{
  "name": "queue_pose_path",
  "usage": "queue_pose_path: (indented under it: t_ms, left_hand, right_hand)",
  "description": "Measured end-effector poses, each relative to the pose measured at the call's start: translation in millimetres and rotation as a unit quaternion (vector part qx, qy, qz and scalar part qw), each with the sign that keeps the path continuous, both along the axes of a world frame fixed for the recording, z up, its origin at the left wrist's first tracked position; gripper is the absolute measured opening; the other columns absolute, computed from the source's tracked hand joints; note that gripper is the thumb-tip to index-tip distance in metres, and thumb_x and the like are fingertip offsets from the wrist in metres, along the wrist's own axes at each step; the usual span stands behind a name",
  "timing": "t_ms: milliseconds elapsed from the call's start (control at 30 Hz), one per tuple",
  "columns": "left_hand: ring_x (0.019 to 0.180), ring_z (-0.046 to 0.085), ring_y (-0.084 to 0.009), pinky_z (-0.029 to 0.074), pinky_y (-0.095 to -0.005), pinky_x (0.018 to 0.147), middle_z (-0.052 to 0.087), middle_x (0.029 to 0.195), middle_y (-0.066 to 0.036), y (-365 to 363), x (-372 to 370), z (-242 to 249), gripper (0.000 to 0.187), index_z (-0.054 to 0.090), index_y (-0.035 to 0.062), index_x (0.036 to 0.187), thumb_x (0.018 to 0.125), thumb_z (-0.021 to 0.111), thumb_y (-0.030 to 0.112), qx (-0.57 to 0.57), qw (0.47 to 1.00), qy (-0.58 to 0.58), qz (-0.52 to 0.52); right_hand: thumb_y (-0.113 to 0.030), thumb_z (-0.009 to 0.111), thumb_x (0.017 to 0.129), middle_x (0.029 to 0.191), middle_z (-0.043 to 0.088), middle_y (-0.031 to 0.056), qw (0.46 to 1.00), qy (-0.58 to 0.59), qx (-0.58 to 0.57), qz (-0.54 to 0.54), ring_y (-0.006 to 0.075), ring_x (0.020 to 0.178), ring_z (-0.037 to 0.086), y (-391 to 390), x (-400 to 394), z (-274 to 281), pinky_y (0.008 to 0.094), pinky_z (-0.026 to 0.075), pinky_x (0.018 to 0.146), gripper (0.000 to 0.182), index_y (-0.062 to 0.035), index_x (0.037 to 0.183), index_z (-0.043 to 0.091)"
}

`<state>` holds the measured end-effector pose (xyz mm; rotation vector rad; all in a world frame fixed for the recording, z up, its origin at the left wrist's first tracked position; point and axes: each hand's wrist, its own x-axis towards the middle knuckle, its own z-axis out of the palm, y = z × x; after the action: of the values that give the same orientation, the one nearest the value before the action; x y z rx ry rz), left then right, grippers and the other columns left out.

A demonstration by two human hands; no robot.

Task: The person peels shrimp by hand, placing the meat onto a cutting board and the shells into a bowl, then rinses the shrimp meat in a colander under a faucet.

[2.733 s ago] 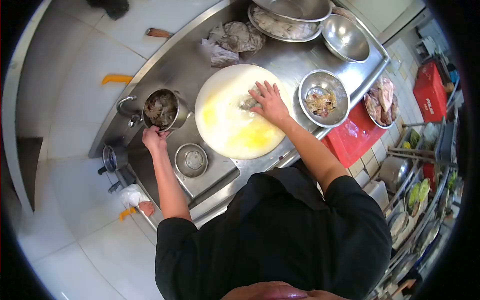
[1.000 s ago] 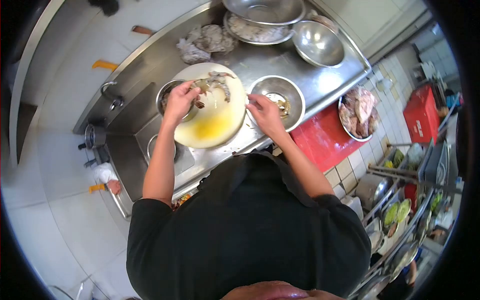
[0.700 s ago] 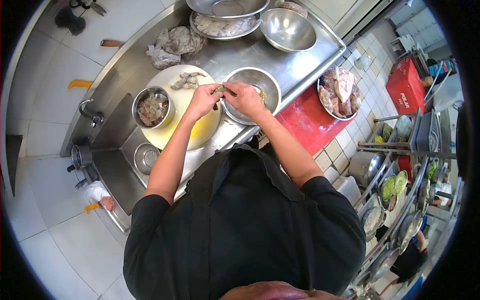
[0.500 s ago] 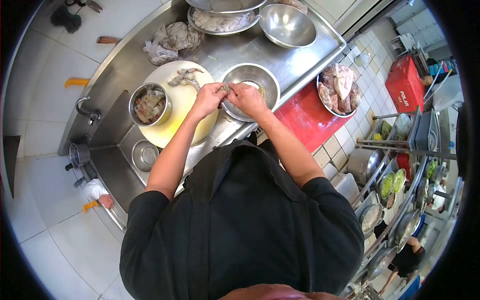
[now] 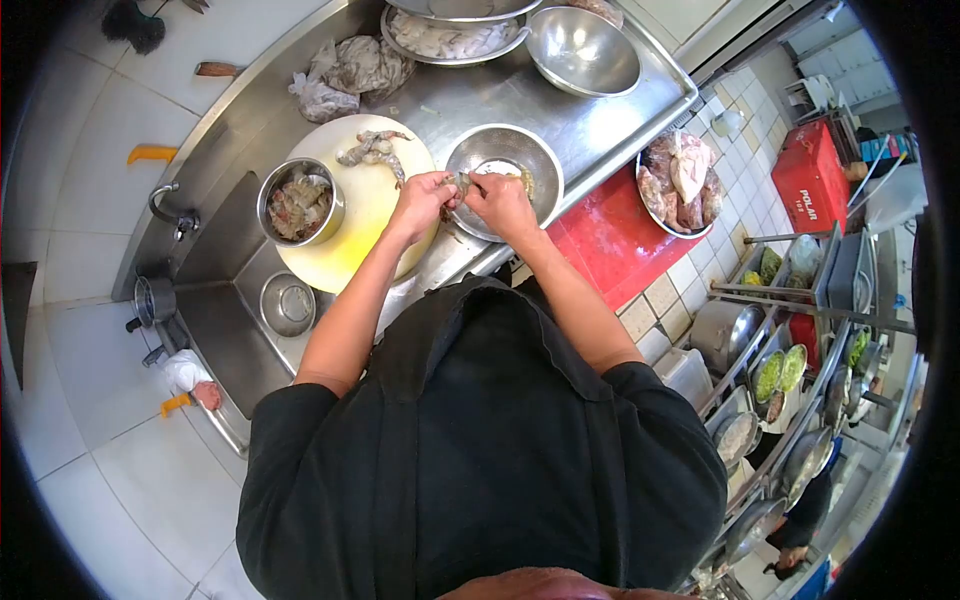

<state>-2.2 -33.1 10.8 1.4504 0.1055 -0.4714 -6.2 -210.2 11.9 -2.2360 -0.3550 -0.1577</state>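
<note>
Between my two hands is a grey raw shrimp (image 5: pixel 460 186), held at the left rim of a steel bowl (image 5: pixel 545 165). My left hand (image 5: pixel 422 205) is closed on one end of it, and my right hand (image 5: pixel 503 207) pinches the other. Some pale pieces lie in that bowl, partly covered by my right hand. To the left, several whole shrimp (image 5: pixel 372 150) rest on a round, yellowish-white cutting board (image 5: pixel 375 240). A steel pot (image 5: pixel 335 222) of more shrimp stands on the board's left side.
Left of the board is a sink with a faucet (image 5: pixel 175 215) and a small steel bowl (image 5: pixel 288 305). Plastic bags (image 5: pixel 365 65) and a large bowl (image 5: pixel 585 55) stand at the back. Right of the counter, a basin of meat (image 5: pixel 680 180) sits by a red surface (image 5: pixel 620 240).
The fingers of my right hand have shifted slightly, and more of the shrimp shows between my hands. Far right, another person has changed posture.
</note>
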Motion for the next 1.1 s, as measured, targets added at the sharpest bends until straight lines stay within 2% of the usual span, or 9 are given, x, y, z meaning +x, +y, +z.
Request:
queue_pose_path:
  t_ms: [200,300,400,567,700,800,900,967,1100]
  left_hand:
    - [0.069,0.054,-0.0081,0.045,-0.0225,0.065,0.063,0.081,-0.002,8,-3,-12,0.031,0.059,-0.0073,0.124,0.094,0.055,0.002,-0.045,0.998,0.013,-0.030]
    - [0.071,0.054,-0.0079,0.045,-0.0224,0.066,0.063,0.083,-0.001,10,-1,-13,0.033,0.058,-0.0045,0.127,0.095,0.055,0.002,-0.032,0.998,0.004,-0.054]
    - [0.073,0.055,-0.0071,0.045,-0.0217,0.068,0.063,0.085,0.000,3,-4,1,0.032,0.059,-0.0018,0.126,0.095,0.054,0.002,0.043,0.995,-0.007,-0.086]
    - [0.078,0.056,-0.0072,0.046,-0.0216,0.073,0.065,0.091,-0.001,-3,-5,-9,0.030,0.061,-0.0016,0.124,0.095,0.054,0.002,0.066,0.989,-0.077,-0.106]
    - [0.083,0.060,-0.0102,0.048,-0.0241,0.078,0.068,0.095,-0.002,-18,-13,-28,0.028,0.063,-0.0010,0.121,0.094,0.056,0.003,0.088,0.977,-0.193,0.003]
    - [0.080,0.062,-0.0114,0.050,-0.0261,0.076,0.070,0.091,-0.005,-33,-17,-30,0.027,0.065,0.0004,0.117,0.091,0.058,0.002,0.099,0.962,-0.247,0.064]
    - [0.079,0.063,-0.0112,0.051,-0.0270,0.076,0.071,0.091,-0.008,-36,-13,-29,0.025,0.065,0.0003,0.116,0.091,0.059,0.003,0.181,0.941,-0.263,0.109]
    - [0.078,0.065,-0.0121,0.052,-0.0279,0.075,0.072,0.091,-0.010,-29,-6,-37,0.024,0.064,0.0000,0.115,0.092,0.059,0.003,0.183,0.944,-0.214,0.170]
    - [0.079,0.068,-0.0132,0.052,-0.0273,0.072,0.073,0.091,-0.012,-4,16,-37,0.025,0.063,-0.0018,0.116,0.092,0.061,0.005,0.137,0.968,-0.168,0.126]
  right_hand:
    - [-0.011,0.064,0.085,0.086,0.069,0.0239,0.997,-0.002,0.077,0.000,0.0345,0.076,0.070,-11,-2,-12,0.0377,0.054,0.069,0.024,0.0027,0.103,0.072]
    - [-0.014,0.059,0.089,0.085,0.068,0.0229,0.982,0.112,0.149,0.005,0.0387,0.076,0.067,-14,-2,-14,0.0426,0.054,0.072,0.024,0.0002,0.104,0.071]
    - [-0.016,0.059,0.091,0.088,0.069,0.0227,0.997,-0.046,0.046,0.032,0.0365,0.077,0.068,-11,-6,-13,0.0420,0.054,0.072,0.025,-0.0001,0.108,0.070]
    - [-0.012,0.057,0.093,0.085,0.068,0.0208,0.987,0.078,0.141,-0.032,0.0316,0.077,0.070,-16,-4,-35,0.0417,0.056,0.072,0.018,0.0017,0.101,0.066]
    - [-0.004,0.054,0.095,0.087,0.068,0.0097,0.844,0.356,0.400,-0.032,0.0206,0.072,0.071,-25,-4,-30,0.0329,0.060,0.061,0.019,0.0055,0.110,0.061]
    - [-0.001,0.051,0.094,0.087,0.066,0.0079,0.718,0.473,0.510,-0.028,0.0220,0.068,0.070,-32,2,-44,0.0345,0.061,0.057,0.021,0.0053,0.113,0.057]
    - [-0.001,0.053,0.091,0.094,0.069,0.0154,0.826,0.441,0.345,-0.068,0.0223,0.073,0.072,-37,9,-43,0.0349,0.061,0.062,0.017,0.0056,0.104,0.063]
    - [-0.007,0.060,0.088,0.101,0.070,0.0196,0.932,0.330,0.101,-0.105,0.0321,0.079,0.071,-49,13,-52,0.0393,0.059,0.073,0.018,0.0021,0.101,0.068]
    - [-0.019,0.068,0.083,0.113,0.068,0.0219,0.967,0.201,-0.105,-0.115,0.0389,0.093,0.068,-55,4,-19,0.0406,0.054,0.086,0.029,-0.0041,0.107,0.073]
